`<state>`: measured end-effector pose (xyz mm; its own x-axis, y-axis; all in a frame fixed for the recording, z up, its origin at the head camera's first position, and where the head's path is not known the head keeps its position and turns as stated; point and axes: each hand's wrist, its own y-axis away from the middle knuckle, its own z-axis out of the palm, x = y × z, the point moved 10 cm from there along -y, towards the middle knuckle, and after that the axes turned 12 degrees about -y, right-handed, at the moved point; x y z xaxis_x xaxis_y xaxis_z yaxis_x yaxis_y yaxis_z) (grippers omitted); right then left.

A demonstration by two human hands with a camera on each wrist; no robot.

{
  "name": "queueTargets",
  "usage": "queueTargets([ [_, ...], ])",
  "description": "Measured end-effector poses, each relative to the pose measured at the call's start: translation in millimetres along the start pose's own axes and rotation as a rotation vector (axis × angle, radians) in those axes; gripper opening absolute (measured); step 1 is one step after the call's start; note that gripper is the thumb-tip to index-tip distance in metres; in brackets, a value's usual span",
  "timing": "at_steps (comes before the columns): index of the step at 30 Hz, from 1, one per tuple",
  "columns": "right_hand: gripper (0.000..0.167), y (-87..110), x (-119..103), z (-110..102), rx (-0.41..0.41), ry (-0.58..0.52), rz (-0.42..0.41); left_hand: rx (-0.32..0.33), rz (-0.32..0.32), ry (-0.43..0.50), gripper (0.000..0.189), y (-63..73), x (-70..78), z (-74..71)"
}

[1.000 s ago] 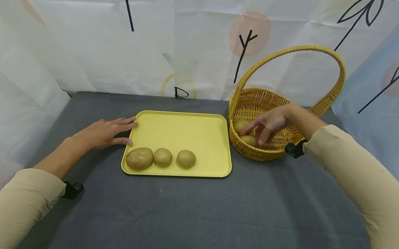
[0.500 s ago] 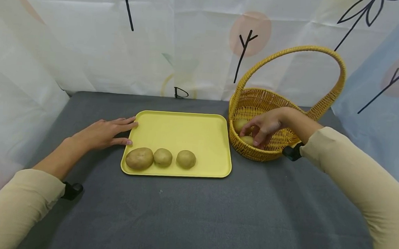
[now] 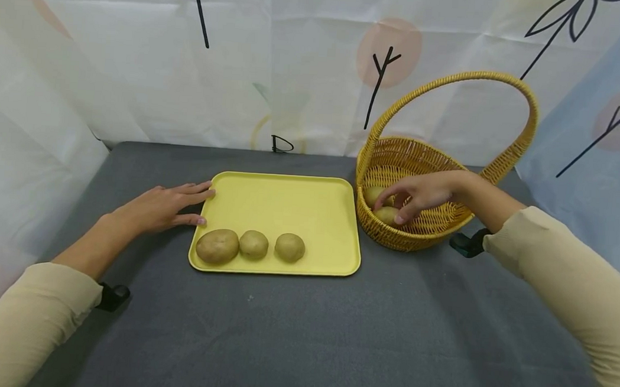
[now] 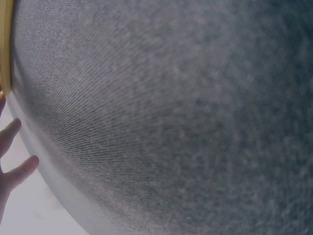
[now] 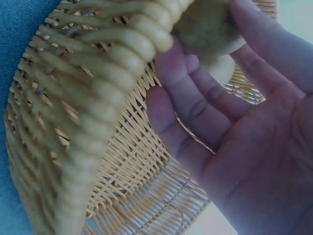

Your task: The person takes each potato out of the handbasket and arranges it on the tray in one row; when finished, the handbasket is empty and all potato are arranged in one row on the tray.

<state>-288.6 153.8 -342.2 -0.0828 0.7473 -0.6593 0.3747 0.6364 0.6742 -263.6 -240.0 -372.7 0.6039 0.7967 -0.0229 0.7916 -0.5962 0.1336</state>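
In the head view my right hand (image 3: 430, 189) reaches into the wicker basket (image 3: 392, 239), pinching a potato (image 3: 386, 215) between thumb and fingers. The right wrist view shows that potato (image 5: 210, 29) between the thumb and fingertips, just behind the woven rim. A second potato (image 3: 372, 194) lies beside it in the basket. My left hand (image 3: 167, 207) rests with straight fingers at the left edge of the yellow tray (image 3: 282, 206). Along the tray's front side sit a large oval potato (image 3: 217, 246) and two smaller round potatoes (image 3: 253, 245).
The basket's tall handle (image 3: 455, 78) arches above the right hand. A dark grey cloth (image 3: 301, 335) covers the table. Behind it hangs a white curtain (image 3: 317, 69) with printed plants. Each wrist wears a black camera mount (image 3: 114, 297).
My right thumb and fingers have closed round the nearer potato in the basket, and the right wrist has shifted slightly. The left hand and the tray have stayed put.
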Motion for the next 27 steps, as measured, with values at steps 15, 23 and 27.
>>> queueTargets([
  [15,0.046,39.8,-32,-7,0.128,-0.119,-0.205,0.003,0.007,-0.001,0.071,-0.6,-0.5,-0.2],
  [23,0.046,24.4,-58,18,0.089,-0.178,-0.31,0.001,0.004,0.001,0.071,-0.2,-1.2,0.7],
  [27,0.049,9.0,-72,41,0.064,-0.191,-0.347,-0.002,0.003,-0.005,0.071,-0.8,-1.8,1.6],
])
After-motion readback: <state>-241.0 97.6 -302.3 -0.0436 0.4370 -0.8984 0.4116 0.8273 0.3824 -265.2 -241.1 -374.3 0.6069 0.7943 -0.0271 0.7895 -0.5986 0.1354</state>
